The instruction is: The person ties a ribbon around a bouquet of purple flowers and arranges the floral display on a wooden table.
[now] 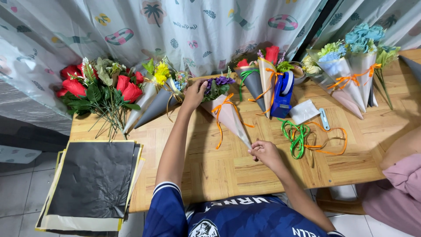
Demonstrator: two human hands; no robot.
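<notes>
Bouquet cone (228, 115) is getting pinched at its tip by the right hand (263, 151) while the left hand (194, 94) is cupping the flowers (219, 83), so I'd be keeping both grips gentle.

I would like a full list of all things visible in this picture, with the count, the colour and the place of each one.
cone bouquet: one, pale pink wrap, purple flowers, orange ribbon, table centre, held at both ends
red roses: one loose bunch, red with green leaves, table left
finished cones: several, grey, pink and white wraps, along the back edge
tape dispenser: one, blue, centre back
loose ribbons: green and orange, table right
small cutter: one, light blue, beside the ribbons
paper sheets: one stack, black on top, left table corner
table: one, light wood
curtain: white, patterned, behind
another person: pink clothing, right edge
left hand: on the flower end
right hand: fingers pinch the cone tip
</notes>
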